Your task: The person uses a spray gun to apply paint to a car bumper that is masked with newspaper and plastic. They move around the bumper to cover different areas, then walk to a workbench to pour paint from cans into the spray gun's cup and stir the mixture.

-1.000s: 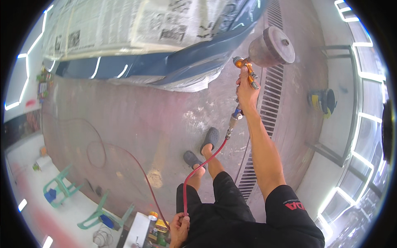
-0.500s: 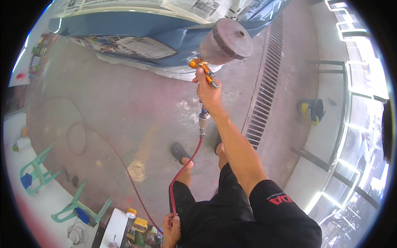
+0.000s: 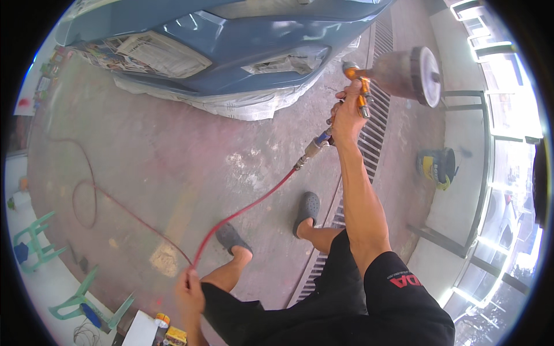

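My right hand [image 3: 348, 122] is closed round the handle of a paint spray gun [image 3: 363, 95], an orange-bodied one with a large grey cup [image 3: 398, 75] tilted to the right. The gun is off the right end of a blue car bumper [image 3: 248, 46], whose openings are covered with newspaper [image 3: 164, 53]. From the gun's base a red air hose [image 3: 245, 203] runs down to the left. My left hand [image 3: 189, 292], somewhat blurred, is closed on that hose beside my left leg.
A floor drain grate [image 3: 378, 135] runs along my right. A bucket [image 3: 438, 167] stands by the low wall further right. The hose lies looped on the floor [image 3: 92, 202] at left. Green plastic chairs [image 3: 86, 300] and a white-topped table [image 3: 140, 328] are at lower left. White sheeting [image 3: 231, 106] hangs under the bumper.
My right hand has swung the spray gun to the right, and its cup has tipped further over. My left hand has moved up and left with the hose. My feet stand wider apart.
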A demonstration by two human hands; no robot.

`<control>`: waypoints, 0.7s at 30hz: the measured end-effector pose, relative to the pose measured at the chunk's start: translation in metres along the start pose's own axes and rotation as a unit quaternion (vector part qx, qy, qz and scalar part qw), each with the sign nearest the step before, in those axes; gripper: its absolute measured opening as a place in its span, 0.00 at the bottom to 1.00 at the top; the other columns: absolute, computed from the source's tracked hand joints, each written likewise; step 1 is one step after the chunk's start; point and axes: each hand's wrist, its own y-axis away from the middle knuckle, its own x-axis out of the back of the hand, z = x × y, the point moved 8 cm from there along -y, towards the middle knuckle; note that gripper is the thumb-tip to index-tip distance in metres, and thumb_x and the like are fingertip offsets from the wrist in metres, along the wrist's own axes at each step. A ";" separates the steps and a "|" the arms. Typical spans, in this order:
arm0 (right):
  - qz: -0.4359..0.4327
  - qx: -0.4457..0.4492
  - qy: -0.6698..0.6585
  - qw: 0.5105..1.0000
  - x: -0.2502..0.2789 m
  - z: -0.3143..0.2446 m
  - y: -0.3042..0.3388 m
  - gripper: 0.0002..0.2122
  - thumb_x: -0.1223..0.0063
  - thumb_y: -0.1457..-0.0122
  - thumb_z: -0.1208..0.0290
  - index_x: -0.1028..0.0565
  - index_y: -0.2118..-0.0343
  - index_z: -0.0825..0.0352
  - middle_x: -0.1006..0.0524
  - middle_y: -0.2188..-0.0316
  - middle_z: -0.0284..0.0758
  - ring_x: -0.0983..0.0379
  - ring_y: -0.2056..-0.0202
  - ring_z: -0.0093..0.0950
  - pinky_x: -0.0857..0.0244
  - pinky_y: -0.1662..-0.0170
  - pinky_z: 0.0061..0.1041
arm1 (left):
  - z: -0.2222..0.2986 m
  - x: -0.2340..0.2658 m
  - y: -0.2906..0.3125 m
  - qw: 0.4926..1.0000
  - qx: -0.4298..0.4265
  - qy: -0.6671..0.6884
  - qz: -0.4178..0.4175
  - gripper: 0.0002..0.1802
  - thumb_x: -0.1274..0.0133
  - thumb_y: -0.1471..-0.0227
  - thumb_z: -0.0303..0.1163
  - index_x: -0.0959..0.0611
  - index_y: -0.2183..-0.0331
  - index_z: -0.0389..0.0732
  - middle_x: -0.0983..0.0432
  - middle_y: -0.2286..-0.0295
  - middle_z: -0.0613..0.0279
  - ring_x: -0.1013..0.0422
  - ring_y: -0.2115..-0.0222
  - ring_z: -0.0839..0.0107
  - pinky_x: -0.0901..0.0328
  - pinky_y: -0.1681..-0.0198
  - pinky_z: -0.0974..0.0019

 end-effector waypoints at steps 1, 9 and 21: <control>0.017 0.012 -0.036 0.999 0.006 0.006 -0.002 0.26 0.44 0.27 0.42 0.23 0.55 0.69 0.20 0.72 0.33 0.34 0.82 0.16 0.42 0.80 0.22 | 0.002 0.002 -0.028 0.999 -0.009 -0.020 0.032 0.19 0.47 0.28 0.41 0.14 0.50 0.35 0.16 0.66 0.48 0.20 0.65 0.57 0.28 0.58 0.55; -0.132 0.030 -0.147 0.980 -0.007 0.049 0.006 0.24 0.50 0.23 0.45 0.24 0.52 0.68 0.19 0.66 0.37 0.36 0.84 0.16 0.43 0.82 0.21 | 0.058 -0.035 -0.153 0.969 -0.058 -0.103 0.217 0.20 0.45 0.31 0.43 0.12 0.53 0.36 0.18 0.71 0.48 0.22 0.70 0.54 0.29 0.62 0.55; -0.001 0.099 -0.275 0.956 -0.019 0.115 -0.023 0.24 0.48 0.24 0.44 0.26 0.60 0.67 0.24 0.71 0.34 0.35 0.83 0.18 0.44 0.82 0.23 | 0.009 -0.049 -0.153 0.936 -0.136 -0.008 0.323 0.16 0.43 0.30 0.38 0.13 0.59 0.33 0.26 0.78 0.63 0.33 0.75 0.76 0.37 0.69 0.65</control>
